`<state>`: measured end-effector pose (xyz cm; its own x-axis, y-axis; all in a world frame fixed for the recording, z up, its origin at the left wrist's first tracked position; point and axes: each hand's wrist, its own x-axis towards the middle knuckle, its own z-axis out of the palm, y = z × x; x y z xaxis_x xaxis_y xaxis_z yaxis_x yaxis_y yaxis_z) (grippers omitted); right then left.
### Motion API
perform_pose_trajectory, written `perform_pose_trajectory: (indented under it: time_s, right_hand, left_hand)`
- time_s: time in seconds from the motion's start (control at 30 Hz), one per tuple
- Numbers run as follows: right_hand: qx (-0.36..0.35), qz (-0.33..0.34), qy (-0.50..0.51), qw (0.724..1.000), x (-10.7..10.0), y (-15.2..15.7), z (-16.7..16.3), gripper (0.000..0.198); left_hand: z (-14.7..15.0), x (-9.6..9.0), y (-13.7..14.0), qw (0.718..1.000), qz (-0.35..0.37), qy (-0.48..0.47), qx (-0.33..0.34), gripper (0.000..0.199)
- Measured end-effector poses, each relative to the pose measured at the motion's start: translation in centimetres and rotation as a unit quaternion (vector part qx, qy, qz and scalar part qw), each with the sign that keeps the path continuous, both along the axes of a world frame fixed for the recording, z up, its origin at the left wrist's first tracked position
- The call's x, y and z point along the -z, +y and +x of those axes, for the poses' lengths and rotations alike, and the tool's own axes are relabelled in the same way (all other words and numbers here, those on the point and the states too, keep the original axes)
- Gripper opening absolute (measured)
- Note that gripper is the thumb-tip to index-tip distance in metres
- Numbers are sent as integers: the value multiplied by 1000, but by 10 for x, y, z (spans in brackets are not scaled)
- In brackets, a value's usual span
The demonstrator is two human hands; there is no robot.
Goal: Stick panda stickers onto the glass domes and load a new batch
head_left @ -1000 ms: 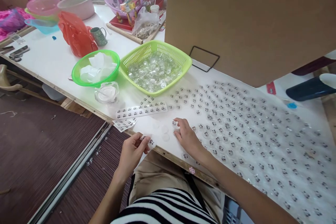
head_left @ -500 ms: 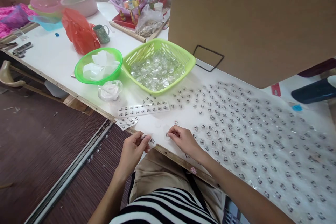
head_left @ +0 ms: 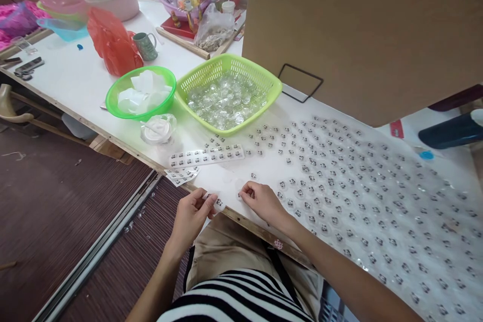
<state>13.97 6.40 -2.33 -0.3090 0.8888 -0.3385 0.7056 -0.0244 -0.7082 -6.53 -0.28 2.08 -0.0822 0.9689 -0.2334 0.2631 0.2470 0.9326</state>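
At the table's near edge, my left hand (head_left: 195, 212) is closed, thumb against fingers, on a small sticker sheet (head_left: 219, 203) printed with black-and-white panda faces. To its right, my right hand (head_left: 262, 201) pinches a panda sticker (head_left: 240, 194) just over the white tabletop; the fingertips hide part of it. A longer panda sticker strip (head_left: 207, 156) lies flat beyond my hands, with a smaller cut sheet (head_left: 181, 176) beside it hanging over the edge. Many clear round discs (head_left: 331, 181) bearing panda stickers cover the table on the right.
A yellow-green basket (head_left: 277, 91) holds many clear round pieces. Left of it stand a green bowl (head_left: 109, 105) with white paper scraps and a clear-wrapped white roll (head_left: 157, 130). Farther back are a red plastic bag (head_left: 113, 43) and a mug (head_left: 145, 46). A large cardboard box (head_left: 354, 35) blocks the back right.
My right hand has shifted very slightly left with the sticker at its fingertips. My left hand stays in place, and the view has tilted a little.
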Motion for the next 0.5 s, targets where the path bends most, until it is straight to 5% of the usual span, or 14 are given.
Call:
perform_pose_trajectory:
  time_s: [0.27,0.33,0.5]
  right_hand:
    - [-48,119,-117,985,4,-6,-11,4]
    - [-34,116,-130,984,1,-6,-11,16]
    - [-18,146,20,989,-17,-10,-8,10]
  left_hand:
    - [1,-3,0,1000,0,-12,1,34]
    - [2,-4,0,1000,0,-23,5,33]
    - [4,-2,0,999,-1,-44,8,31]
